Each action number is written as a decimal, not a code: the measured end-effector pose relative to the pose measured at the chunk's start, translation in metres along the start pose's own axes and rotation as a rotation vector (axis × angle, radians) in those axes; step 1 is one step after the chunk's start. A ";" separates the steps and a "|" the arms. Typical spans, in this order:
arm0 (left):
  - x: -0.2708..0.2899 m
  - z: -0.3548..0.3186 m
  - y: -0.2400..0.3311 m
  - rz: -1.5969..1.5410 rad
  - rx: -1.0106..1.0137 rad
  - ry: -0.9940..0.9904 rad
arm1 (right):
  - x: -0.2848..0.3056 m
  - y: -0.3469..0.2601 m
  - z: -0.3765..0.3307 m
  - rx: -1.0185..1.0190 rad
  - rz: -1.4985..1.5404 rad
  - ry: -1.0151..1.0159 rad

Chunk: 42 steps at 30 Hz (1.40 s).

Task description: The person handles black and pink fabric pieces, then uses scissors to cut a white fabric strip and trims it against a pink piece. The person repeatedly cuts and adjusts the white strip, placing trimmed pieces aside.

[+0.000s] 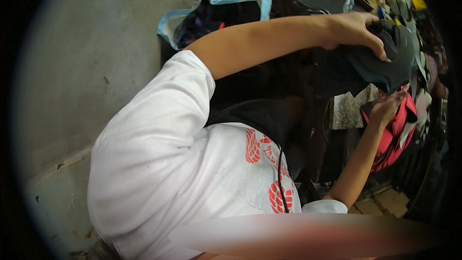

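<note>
My left hand reaches across the upper right and grips a stack of dark grey, thin, cut sheet pieces. Its thumb lies over the near face of the stack, and its other fingers are partly hidden behind the far side. Below the stack's lower corner is my right hand, palm turned up, fingers stretched out close to the edge of the pieces. Whether those fingertips touch the stack I cannot tell. Bright red cloth or a bag lies beside and beneath my right hand. What the sheets are made of does not show.
A light blue-rimmed bag with dark contents stands beyond my left forearm. Pale cut pieces and dark sheets crowd the upper right. A rough grey block sits near my right wrist. A bare grey surface fills the left.
</note>
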<state>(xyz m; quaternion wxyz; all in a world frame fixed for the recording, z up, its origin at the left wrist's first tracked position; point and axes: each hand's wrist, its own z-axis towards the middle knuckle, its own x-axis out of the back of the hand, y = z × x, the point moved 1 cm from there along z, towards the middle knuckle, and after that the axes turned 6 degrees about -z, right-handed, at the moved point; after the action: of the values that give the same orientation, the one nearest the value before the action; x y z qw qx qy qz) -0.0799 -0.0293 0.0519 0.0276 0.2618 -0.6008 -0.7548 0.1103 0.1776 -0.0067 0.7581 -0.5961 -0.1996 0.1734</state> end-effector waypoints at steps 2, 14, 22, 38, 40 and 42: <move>0.023 -0.026 0.018 0.014 -0.006 0.032 | -0.010 -0.006 -0.003 0.023 -0.039 -0.033; 0.236 -0.134 -0.076 0.421 0.414 0.397 | -0.051 -0.025 -0.039 0.097 -0.072 -0.323; 0.291 -0.161 -0.069 0.298 0.353 0.418 | -0.005 -0.029 -0.067 0.043 -0.102 -0.226; 0.356 -0.195 -0.021 1.315 0.254 0.604 | 0.019 -0.027 -0.097 0.021 -0.148 -0.170; 0.340 -0.191 -0.031 1.500 0.208 0.417 | 0.017 -0.027 -0.097 0.042 -0.155 -0.170; 0.326 -0.188 -0.041 1.588 0.253 0.280 | 0.017 -0.028 -0.098 0.059 -0.156 -0.179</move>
<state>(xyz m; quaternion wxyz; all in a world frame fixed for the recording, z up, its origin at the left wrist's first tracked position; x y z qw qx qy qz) -0.2684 -0.3018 -0.1306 0.5993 -0.1490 -0.6789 -0.3970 0.1757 0.0977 0.0017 0.7658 -0.5382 -0.3071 0.1722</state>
